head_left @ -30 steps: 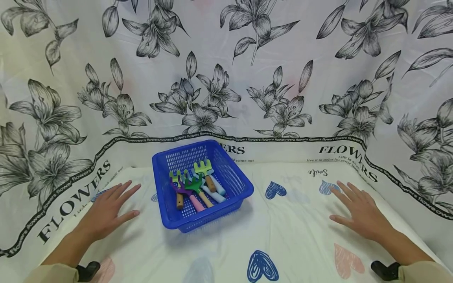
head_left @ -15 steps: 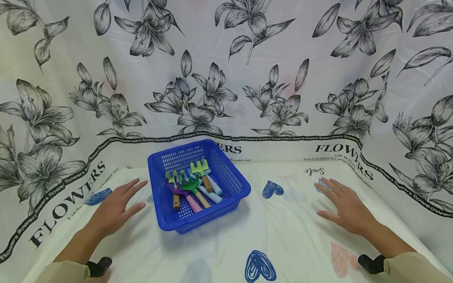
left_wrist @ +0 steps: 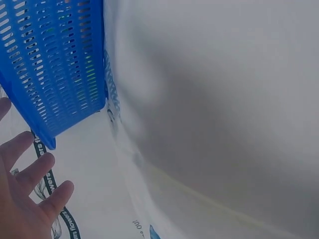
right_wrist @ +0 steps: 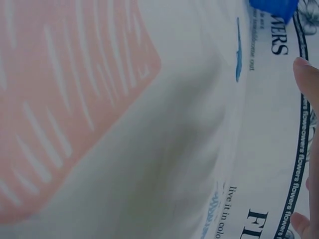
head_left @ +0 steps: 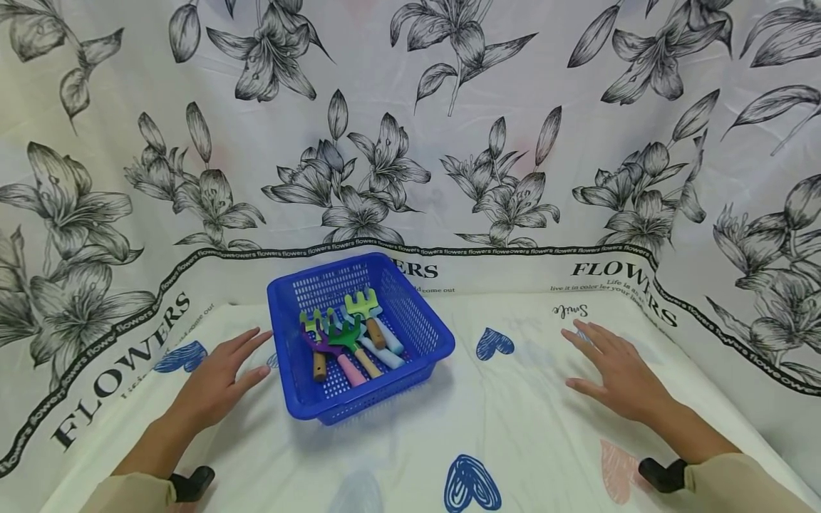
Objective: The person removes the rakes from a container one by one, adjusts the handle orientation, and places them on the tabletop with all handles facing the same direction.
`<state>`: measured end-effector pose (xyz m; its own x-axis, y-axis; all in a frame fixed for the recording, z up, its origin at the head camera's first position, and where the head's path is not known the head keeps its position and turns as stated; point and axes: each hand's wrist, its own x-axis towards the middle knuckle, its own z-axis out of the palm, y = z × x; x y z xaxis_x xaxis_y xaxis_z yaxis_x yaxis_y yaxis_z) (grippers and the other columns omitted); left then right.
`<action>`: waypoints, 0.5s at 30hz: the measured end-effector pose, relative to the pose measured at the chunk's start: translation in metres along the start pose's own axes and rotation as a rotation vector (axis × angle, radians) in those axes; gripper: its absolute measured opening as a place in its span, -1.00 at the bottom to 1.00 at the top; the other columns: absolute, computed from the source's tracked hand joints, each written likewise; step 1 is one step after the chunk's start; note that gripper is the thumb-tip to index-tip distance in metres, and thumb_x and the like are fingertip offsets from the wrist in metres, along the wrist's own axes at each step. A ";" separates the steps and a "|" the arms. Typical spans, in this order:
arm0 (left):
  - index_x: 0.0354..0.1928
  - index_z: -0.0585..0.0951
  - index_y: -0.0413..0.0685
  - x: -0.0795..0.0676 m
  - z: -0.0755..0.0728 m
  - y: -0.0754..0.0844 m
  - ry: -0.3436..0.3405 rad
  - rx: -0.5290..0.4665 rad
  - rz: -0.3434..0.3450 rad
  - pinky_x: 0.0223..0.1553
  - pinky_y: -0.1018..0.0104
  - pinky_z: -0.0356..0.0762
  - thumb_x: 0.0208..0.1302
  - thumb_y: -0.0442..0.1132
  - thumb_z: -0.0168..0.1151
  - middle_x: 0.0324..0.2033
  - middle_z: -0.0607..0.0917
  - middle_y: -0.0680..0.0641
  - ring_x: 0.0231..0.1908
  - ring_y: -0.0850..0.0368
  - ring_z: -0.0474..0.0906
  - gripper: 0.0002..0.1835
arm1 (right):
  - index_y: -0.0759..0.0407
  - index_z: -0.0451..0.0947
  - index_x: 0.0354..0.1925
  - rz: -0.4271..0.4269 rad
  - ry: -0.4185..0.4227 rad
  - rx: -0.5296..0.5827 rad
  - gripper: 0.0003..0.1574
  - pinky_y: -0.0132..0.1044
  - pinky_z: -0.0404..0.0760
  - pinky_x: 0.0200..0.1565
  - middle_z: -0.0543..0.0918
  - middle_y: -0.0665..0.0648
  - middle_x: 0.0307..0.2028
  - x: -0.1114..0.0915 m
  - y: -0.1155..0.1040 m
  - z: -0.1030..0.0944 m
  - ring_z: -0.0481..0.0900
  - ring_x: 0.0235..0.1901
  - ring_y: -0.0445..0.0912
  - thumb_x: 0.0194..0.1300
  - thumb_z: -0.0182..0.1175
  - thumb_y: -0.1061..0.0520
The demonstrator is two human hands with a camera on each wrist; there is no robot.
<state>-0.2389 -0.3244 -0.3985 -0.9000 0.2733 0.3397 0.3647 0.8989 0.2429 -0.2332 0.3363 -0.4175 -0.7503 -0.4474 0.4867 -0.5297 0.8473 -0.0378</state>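
A blue mesh basket (head_left: 420, 317) stands left of centre on the cloth. Inside lie several small hand forks: a yellow-green one (head_left: 363, 305) with a brown handle, a green one (head_left: 346, 333) with a tan handle, and a purple one with a pink handle (head_left: 350, 371). Pale blue handles (head_left: 388, 358) show beneath them. My left hand (head_left: 221, 374), fingers spread and holding nothing, is just left of the basket; in the left wrist view its fingertips are near the basket's wall (left_wrist: 60, 64). My right hand (head_left: 618, 374) is spread over the right side, far from the basket, also holding nothing.
White cloth (head_left: 532, 427) printed with hearts covers the surface. A blue heart (head_left: 494, 344) lies right of the basket, another (head_left: 472, 484) at the front. A flower-printed curtain (head_left: 410, 171) rises behind and at both sides.
Both hands have moved inward, the left one rightward toward the basket and the right one leftward. The head view has shifted slightly. The basket and forks stay in place.
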 end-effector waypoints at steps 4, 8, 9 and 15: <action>0.47 0.21 0.15 0.001 0.001 0.001 0.021 -0.009 -0.004 0.09 -0.54 0.12 0.41 0.13 0.05 0.40 0.24 -0.26 0.31 -0.43 0.15 -0.34 | -0.06 0.18 0.46 -0.014 0.016 0.007 0.07 0.32 0.19 0.14 0.20 0.21 0.42 0.002 -0.002 0.003 0.15 0.33 0.27 0.08 0.42 -0.18; 0.48 0.20 0.18 0.004 0.003 0.003 0.035 -0.035 -0.006 0.11 -0.53 0.11 0.42 0.11 0.05 0.40 0.24 -0.24 0.31 -0.42 0.15 -0.35 | -0.05 0.19 0.45 -0.020 0.017 0.014 0.06 0.30 0.19 0.15 0.21 0.21 0.41 0.006 -0.004 0.006 0.15 0.34 0.26 0.08 0.42 -0.18; 0.48 0.20 0.19 0.004 0.003 0.004 0.038 -0.040 -0.008 0.11 -0.53 0.12 0.42 0.10 0.04 0.40 0.25 -0.24 0.31 -0.41 0.15 -0.36 | -0.05 0.19 0.45 -0.021 0.017 0.018 0.06 0.30 0.19 0.15 0.21 0.21 0.41 0.007 -0.005 0.006 0.15 0.34 0.26 0.08 0.42 -0.18; 0.48 0.20 0.20 0.007 0.004 0.007 0.051 -0.056 -0.041 0.10 -0.53 0.12 0.42 0.07 0.06 0.40 0.24 -0.25 0.32 -0.41 0.14 -0.36 | -0.06 0.19 0.45 -0.030 0.008 0.026 0.05 0.30 0.20 0.15 0.21 0.21 0.42 0.012 -0.009 0.010 0.17 0.33 0.25 0.09 0.41 -0.19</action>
<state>-0.2433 -0.3152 -0.3982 -0.9015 0.2180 0.3738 0.3422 0.8879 0.3074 -0.2416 0.3206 -0.4196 -0.7311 -0.4699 0.4946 -0.5618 0.8260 -0.0455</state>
